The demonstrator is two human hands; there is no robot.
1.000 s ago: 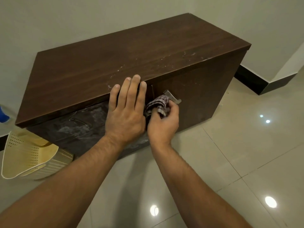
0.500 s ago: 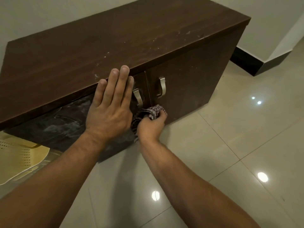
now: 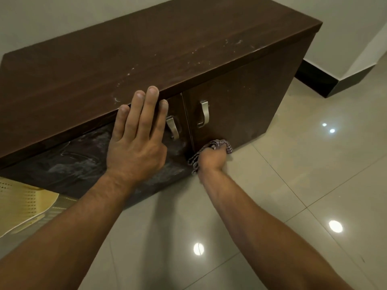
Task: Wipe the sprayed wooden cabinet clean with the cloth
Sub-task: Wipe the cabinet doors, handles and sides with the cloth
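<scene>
A low dark wooden cabinet (image 3: 146, 51) stands against the wall, with two doors and metal handles (image 3: 204, 113). White spray smears cover the left door and speckle the top. My left hand (image 3: 136, 139) lies flat with fingers spread, palm on the left door and fingertips at the top's front edge. My right hand (image 3: 212, 159) grips a bunched checked cloth (image 3: 219, 144) and presses it against the bottom of the right door, just above the floor.
A pale yellow perforated plastic basket (image 3: 23, 206) lies on the floor at the cabinet's left end. Glossy beige floor tiles (image 3: 293, 185) spread to the right and front. A dark skirting board (image 3: 314, 80) runs along the wall behind the cabinet's right end.
My right hand has slid the cloth down the right door, from beside the handle to the bottom edge. My left hand has stayed on the left door.
</scene>
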